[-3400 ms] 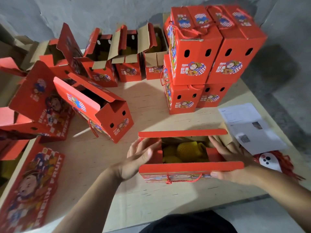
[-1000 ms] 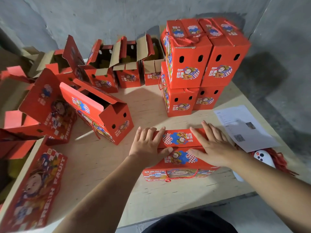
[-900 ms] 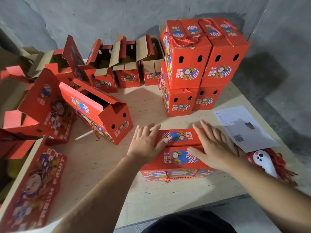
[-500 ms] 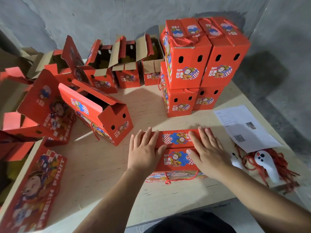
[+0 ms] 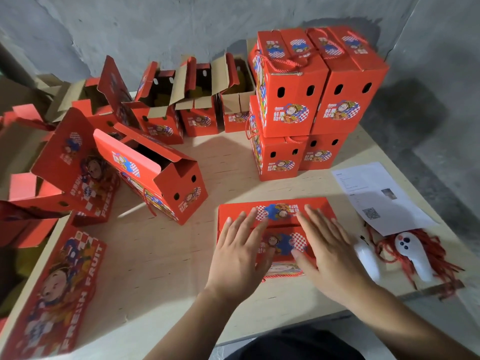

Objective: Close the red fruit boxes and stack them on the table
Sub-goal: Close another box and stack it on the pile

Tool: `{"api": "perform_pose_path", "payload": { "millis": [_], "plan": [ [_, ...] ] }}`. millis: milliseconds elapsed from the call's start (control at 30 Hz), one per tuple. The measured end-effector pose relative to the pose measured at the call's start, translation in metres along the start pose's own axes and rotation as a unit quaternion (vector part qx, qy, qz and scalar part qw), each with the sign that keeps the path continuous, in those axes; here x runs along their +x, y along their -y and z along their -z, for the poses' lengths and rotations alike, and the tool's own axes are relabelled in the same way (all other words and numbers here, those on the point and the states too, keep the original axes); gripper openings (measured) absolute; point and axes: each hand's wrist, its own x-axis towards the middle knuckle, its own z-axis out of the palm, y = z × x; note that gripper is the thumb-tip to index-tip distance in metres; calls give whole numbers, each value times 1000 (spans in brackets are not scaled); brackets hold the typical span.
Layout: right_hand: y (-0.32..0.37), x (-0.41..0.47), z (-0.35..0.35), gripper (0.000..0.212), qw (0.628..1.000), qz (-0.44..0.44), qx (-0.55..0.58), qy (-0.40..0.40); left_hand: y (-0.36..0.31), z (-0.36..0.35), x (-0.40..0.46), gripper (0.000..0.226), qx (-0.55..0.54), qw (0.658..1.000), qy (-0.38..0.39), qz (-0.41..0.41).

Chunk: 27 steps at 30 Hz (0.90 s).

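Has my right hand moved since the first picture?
Yes. The right hand has moved left, away from the sheet of paper, from the right end of the box onto its closed top.

The near box (image 5: 275, 229) is red with blue-and-white checked cartoon prints; the bench (image 5: 166, 250) pale wood; the paper sheet (image 5: 374, 193) white; the wall (image 5: 181, 27) grey.

Person seen from above: 2 bare forearms, no sleeves in view, no watch, rings or gloves on either. Left hand (image 5: 240, 258) and right hand (image 5: 330, 258) bare, nails short and unpainted. Dark, near-black garment (image 5: 298, 345) at bottom edge of frame, slightly blurred, no markings readable.
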Motion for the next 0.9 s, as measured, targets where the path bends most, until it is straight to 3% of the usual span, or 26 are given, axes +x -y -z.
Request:
{"api": "perform_pose_path", "payload": {
  "millis": [133, 300, 400, 467, 533, 600, 667, 767, 833, 900],
  "plan": [
    [0, -17, -19, 90, 997, -24, -45, 59, 5, -12, -10, 86, 64, 992, 105, 30],
    [-6, 2, -18, 102, 994, -29, -61, 81, 17, -16, -2, 90, 95, 980, 174, 19],
    [-17, 17, -4, 103, 990, -35, -61, 122, 29, -8, 2, 91, 106, 978, 179, -20],
    [-19, 15, -3, 102, 984, -59, -68, 156, 38, 0, 7, 91, 132, 983, 119, -51],
    [-7, 5, -7, 107, 979, -88, -82, 167, 46, 1, 13, 88, 115, 993, 33, 12],
    [17, -5, -11, 111, 977, -117, -109, 138, 47, -4, 15, 93, 29, 983, 14, 182],
    [35, -10, -15, 110, 985, -110, -114, 68, 37, -18, 16, 97, -135, 926, 36, 352],
    [40, -7, -16, 105, 987, -37, -157, -17, 13, -45, 9, 88, -399, 751, 97, 517],
    [37, -8, -18, 109, 979, 10, -202, -21, -4, -52, 4, 77, -515, 641, 187, 538],
    [34, -11, -18, 117, 974, 44, -221, -9, -16, -56, 5, 80, -595, 560, 211, 536]
  ]
}}
